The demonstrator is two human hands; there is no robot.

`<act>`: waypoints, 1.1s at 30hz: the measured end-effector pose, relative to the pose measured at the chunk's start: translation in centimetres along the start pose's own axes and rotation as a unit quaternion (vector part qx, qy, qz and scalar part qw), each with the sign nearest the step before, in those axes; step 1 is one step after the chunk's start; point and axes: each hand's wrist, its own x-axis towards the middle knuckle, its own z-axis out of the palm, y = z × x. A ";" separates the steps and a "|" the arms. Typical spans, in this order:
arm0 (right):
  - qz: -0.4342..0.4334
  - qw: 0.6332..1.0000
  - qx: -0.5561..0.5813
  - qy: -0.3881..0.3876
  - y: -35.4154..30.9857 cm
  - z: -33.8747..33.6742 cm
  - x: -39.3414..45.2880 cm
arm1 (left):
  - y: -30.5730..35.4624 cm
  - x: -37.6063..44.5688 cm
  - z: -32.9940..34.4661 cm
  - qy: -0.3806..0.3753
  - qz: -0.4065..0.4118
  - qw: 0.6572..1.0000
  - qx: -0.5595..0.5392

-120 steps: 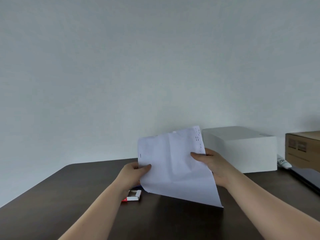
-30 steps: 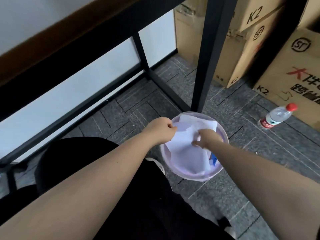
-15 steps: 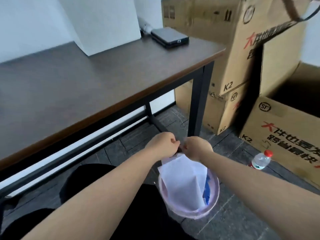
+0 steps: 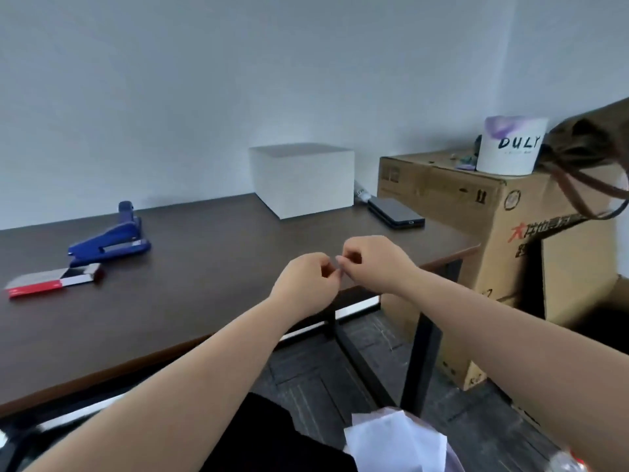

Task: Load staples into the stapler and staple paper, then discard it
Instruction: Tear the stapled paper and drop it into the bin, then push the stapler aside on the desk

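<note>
Now the desk (image 4: 204,301) is carrying the finished work's tools well apart from the person: the blue stapler (image 4: 110,241) is sitting near its far left edge with the staple box (image 4: 51,284) lying open just in front of it, presumably because loading and stapling are done. Meanwhile the paper (image 4: 394,441) is lying crumpled in the pale bin (image 4: 454,459) on the floor below the desk's right corner. Both hands are hovering together over that corner, left hand (image 4: 306,284) and right hand (image 4: 372,264) curling fingertip to fingertip, holding nothing I can make out.
</note>
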 end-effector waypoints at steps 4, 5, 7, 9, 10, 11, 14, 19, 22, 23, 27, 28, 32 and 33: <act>-0.019 0.999 0.023 -0.017 -3.6 3.3 4.8 | -4.4 1.3 -4.2 0.054 -0.073 0.994 0.054; -0.021 0.999 0.027 -0.031 -4.4 4.3 5.9 | -5.9 1.6 -5.2 0.058 -0.092 0.991 0.075; -0.030 0.997 0.025 -0.059 -5.9 6.2 8.1 | -8.9 2.2 -6.9 0.058 -0.121 0.985 0.108; -0.044 0.996 0.014 -0.079 -7.4 8.1 10.4 | -11.6 2.5 -8.3 0.051 -0.149 0.979 0.132; -0.054 0.995 0.005 -0.085 -8.2 9.0 11.5 | -12.9 2.7 -9.0 0.052 -0.163 0.975 0.143; -0.064 0.994 -0.005 -0.089 -9.0 9.9 12.6 | -14.1 2.9 -9.6 0.057 -0.175 0.971 0.152; -0.090 0.991 -0.014 -0.101 -11.3 12.2 15.6 | -17.1 3.8 -11.2 0.077 -0.194 0.963 0.171; -0.121 0.988 -0.007 -0.094 -14.1 15.1 19.8 | -20.2 5.4 -12.5 0.103 -0.201 0.956 0.190; -0.134 0.986 -0.011 -0.095 -15.3 16.2 22.2 | -21.9 6.6 -13.3 0.111 -0.196 0.955 0.193; -0.137 0.986 -0.011 -0.096 -15.6 16.6 22.9 | -22.4 7.0 -13.6 0.111 -0.194 0.956 0.190; -0.145 0.985 -0.015 -0.092 -16.7 17.7 25.2 | -23.9 8.6 -15.3 0.103 -0.183 0.967 0.142; -0.147 0.985 -0.014 -0.091 -16.8 18.0 25.6 | -24.2 8.9 -15.8 0.120 -0.178 0.967 0.137; -0.153 0.983 -0.001 -0.100 -16.9 18.6 26.7 | -25.9 9.3 -18.0 0.217 -0.213 0.915 0.266; -0.154 0.983 0.001 -0.102 -16.8 18.7 26.8 | -26.6 9.2 -18.5 0.189 -0.261 0.902 0.288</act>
